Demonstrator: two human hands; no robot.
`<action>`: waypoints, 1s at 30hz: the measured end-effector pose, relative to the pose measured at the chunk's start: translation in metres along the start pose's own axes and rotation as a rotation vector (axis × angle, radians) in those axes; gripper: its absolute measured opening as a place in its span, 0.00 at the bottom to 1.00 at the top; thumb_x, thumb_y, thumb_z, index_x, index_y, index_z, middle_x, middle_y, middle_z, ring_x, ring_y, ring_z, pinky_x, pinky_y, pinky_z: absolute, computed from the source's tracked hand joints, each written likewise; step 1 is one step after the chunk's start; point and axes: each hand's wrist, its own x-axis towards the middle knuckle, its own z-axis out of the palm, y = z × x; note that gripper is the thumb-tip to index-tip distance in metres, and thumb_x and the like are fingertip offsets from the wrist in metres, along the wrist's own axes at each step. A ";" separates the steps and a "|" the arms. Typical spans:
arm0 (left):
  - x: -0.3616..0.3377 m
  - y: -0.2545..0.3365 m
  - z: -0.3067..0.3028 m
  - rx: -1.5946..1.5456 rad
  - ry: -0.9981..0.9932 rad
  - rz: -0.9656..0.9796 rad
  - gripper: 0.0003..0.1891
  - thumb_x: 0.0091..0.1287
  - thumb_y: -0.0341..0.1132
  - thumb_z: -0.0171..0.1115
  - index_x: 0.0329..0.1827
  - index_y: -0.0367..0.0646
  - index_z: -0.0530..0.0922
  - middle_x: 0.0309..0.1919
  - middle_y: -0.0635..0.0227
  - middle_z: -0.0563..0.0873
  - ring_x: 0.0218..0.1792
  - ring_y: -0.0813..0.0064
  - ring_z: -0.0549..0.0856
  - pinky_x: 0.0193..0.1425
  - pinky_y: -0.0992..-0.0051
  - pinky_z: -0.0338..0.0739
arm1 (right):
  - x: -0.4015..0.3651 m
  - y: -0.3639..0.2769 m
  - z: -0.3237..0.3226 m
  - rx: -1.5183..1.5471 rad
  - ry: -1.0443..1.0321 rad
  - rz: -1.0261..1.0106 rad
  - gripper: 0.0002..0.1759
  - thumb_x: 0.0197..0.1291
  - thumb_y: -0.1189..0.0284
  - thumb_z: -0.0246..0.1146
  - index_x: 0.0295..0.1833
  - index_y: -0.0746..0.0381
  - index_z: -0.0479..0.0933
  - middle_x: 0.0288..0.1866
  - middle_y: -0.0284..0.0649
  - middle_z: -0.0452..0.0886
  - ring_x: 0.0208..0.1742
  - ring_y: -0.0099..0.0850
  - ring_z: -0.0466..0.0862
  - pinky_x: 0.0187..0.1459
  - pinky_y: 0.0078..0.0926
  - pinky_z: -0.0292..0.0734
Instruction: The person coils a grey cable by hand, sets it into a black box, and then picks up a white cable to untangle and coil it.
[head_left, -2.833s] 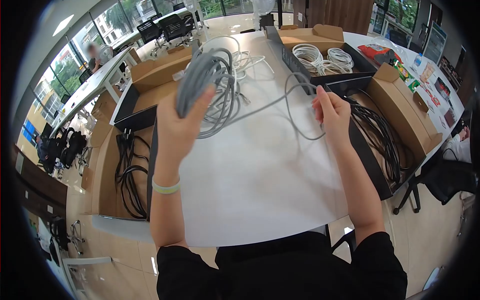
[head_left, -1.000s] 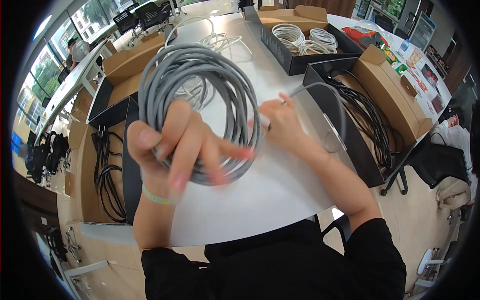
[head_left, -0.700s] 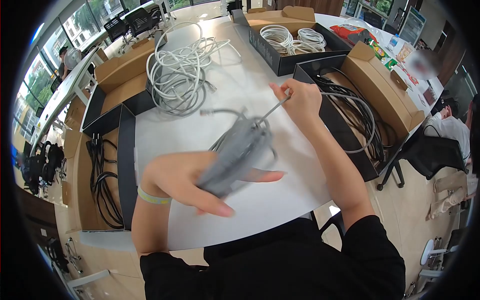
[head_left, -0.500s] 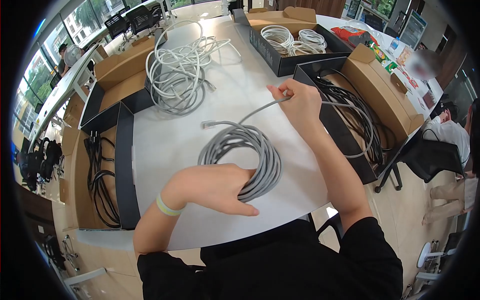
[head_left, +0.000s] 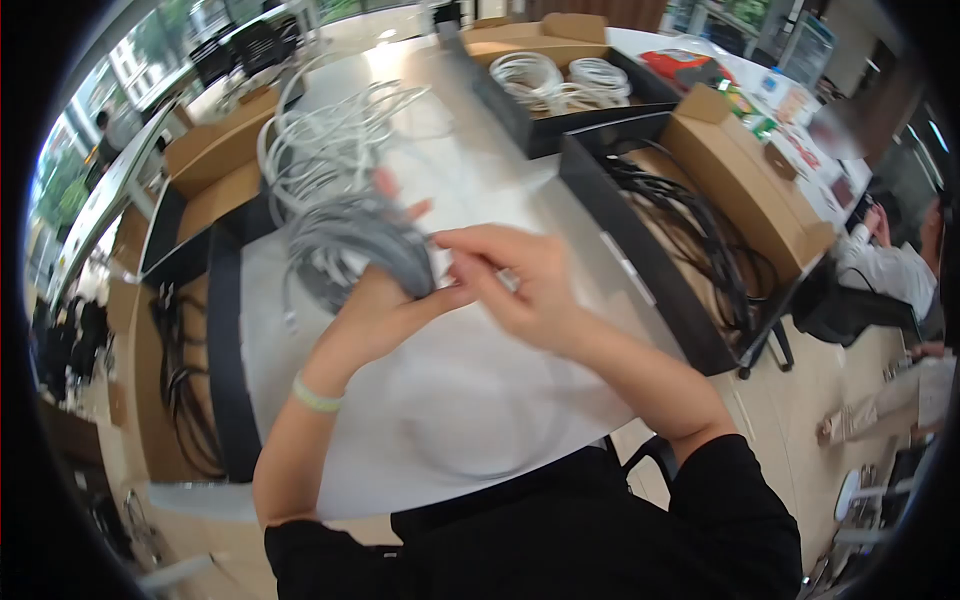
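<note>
A coil of grey network cable (head_left: 385, 245) is raised over the table's left middle, with my left hand (head_left: 385, 310) gripping it through the loop. My right hand (head_left: 525, 285) is pinched close to the coil's right side, near the left thumb. It seems to hold the grey cable, whose loose part hangs in a blurred loop (head_left: 485, 470) near the table's front edge. A clear plug end (head_left: 291, 322) dangles at the coil's lower left. Behind the coil lies a tangle of white cables (head_left: 320, 130).
Black boxes on the right (head_left: 655, 270) and left (head_left: 228, 350) hold black cables. Another box (head_left: 545, 130) at the back holds coiled white cables. An open box (head_left: 215, 165) stands at the back left. Snack packets (head_left: 690, 68) lie at the back right; a person (head_left: 885, 265) sits beyond.
My left hand has lifted the grey coil up and to the left and turned it. My right hand has moved left and down to the coil. The loose cable now loops near the front edge.
</note>
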 end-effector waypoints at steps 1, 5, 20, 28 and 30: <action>-0.002 0.000 0.000 -0.106 0.076 0.029 0.34 0.51 0.38 0.68 0.59 0.34 0.62 0.46 0.60 0.73 0.47 0.70 0.72 0.52 0.75 0.66 | -0.002 0.002 0.006 0.089 0.032 0.017 0.13 0.57 0.82 0.53 0.48 0.69 0.74 0.35 0.43 0.80 0.32 0.24 0.81 0.35 0.18 0.76; -0.005 -0.014 -0.008 -0.317 0.368 0.150 0.16 0.57 0.34 0.62 0.46 0.37 0.71 0.33 0.75 0.75 0.23 0.92 0.66 0.26 0.90 0.61 | -0.004 -0.007 0.013 0.388 -0.014 0.137 0.17 0.58 0.77 0.55 0.53 0.68 0.69 0.35 0.41 0.77 0.36 0.25 0.80 0.35 0.20 0.76; -0.006 0.028 -0.022 -1.312 -0.528 0.484 0.16 0.62 0.43 0.50 0.35 0.35 0.72 0.15 0.62 0.76 0.14 0.75 0.70 0.18 0.80 0.68 | -0.023 0.043 0.046 -0.179 -0.225 -0.317 0.12 0.44 0.65 0.64 0.27 0.63 0.74 0.30 0.43 0.74 0.38 0.42 0.71 0.38 0.37 0.65; -0.005 0.030 -0.015 -1.106 -0.960 0.374 0.08 0.55 0.32 0.52 0.18 0.44 0.70 0.10 0.68 0.74 0.08 0.78 0.71 0.12 0.80 0.66 | -0.007 0.052 0.013 -0.671 -0.248 -0.182 0.12 0.39 0.61 0.64 0.21 0.59 0.76 0.22 0.38 0.72 0.31 0.36 0.75 0.39 0.31 0.64; -0.045 0.072 -0.002 -0.774 -0.282 0.089 0.04 0.51 0.31 0.57 0.26 0.39 0.76 0.09 0.69 0.69 0.09 0.77 0.67 0.14 0.78 0.62 | -0.005 0.056 0.011 -0.701 -0.214 -0.109 0.13 0.39 0.60 0.65 0.21 0.59 0.76 0.21 0.38 0.73 0.28 0.36 0.76 0.37 0.31 0.66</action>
